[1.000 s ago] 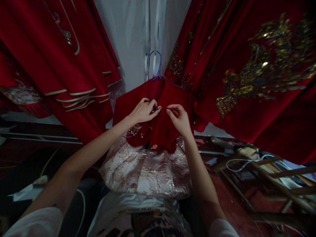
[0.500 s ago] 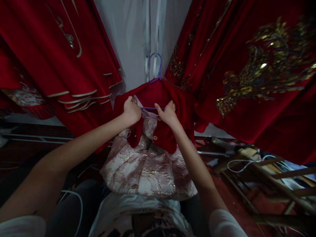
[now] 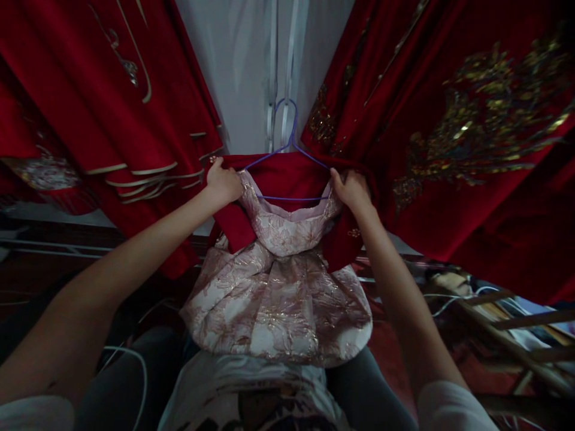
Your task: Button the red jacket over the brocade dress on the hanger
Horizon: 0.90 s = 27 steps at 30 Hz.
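Note:
A small pink and gold brocade dress hangs on a purple wire hanger in front of me. Over it lies a short red velvet jacket, now spread wide apart. My left hand is closed on the jacket's left front edge near the shoulder. My right hand is closed on its right front edge. The dress bodice shows between my hands. The hanger's hook catches on white straps against a pale wall.
Large red garments with cream trim hang at the left. Red garments with gold sequin embroidery hang at the right. Wooden slats, cables and papers lie at the lower right. A white cable loops at the lower left.
My hands went from pinching the jacket's closed front at the middle to pulling its two sides apart, out to the shoulders. The dress bodice became uncovered.

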### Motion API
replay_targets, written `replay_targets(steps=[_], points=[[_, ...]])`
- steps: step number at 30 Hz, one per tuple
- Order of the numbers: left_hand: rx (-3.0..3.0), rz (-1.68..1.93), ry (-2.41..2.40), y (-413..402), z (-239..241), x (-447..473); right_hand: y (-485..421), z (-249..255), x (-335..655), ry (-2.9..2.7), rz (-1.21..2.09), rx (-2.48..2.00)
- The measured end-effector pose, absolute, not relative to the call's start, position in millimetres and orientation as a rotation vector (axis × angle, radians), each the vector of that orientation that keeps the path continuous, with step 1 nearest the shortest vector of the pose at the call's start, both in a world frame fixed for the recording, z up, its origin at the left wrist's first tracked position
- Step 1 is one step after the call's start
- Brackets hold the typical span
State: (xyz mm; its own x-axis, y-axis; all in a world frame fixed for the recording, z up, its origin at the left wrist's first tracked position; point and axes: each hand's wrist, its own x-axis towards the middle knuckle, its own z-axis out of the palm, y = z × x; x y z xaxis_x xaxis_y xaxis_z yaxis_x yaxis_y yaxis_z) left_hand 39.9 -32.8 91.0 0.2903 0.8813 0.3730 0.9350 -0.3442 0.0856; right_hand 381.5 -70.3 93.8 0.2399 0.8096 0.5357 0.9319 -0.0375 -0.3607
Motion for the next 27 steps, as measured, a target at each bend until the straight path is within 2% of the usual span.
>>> replay_targets(steps=[4, 6, 10, 14, 16, 21, 27], points=[[-2.248, -0.084, -1.869, -49.4, 114.3, 35.2, -68.8, 115.7, 410.9, -1.643, 0.021, -1.886], [-2.261, -0.067, -2.02, -53.1, 122.3, 30.8, -68.6, 118.8, 423.1, -1.63, 0.135, -1.832], [-2.426, -0.369, -2.036, -48.2, 116.8, 18.0, -78.3, 105.7, 425.4, -1.642, 0.133, -1.688], [-2.561, -0.616, -1.768, -37.2, 97.4, 6.7, -98.3, 83.2, 408.6, -1.706, -0.275, -1.355], [-2.585, -0.706, -1.694, -33.5, 91.2, 3.2, -105.1, 75.8, 404.0, -1.704, -0.375, -1.277], [-2.514, -0.903, -1.633, -36.7, 88.5, 2.0, -104.0, 73.5, 410.9, -1.684, -0.243, -1.241], [-2.271, -0.939, -1.687, -56.9, 82.2, 2.0, -92.3, 71.1, 427.6, -1.482, -0.189, -1.239]])
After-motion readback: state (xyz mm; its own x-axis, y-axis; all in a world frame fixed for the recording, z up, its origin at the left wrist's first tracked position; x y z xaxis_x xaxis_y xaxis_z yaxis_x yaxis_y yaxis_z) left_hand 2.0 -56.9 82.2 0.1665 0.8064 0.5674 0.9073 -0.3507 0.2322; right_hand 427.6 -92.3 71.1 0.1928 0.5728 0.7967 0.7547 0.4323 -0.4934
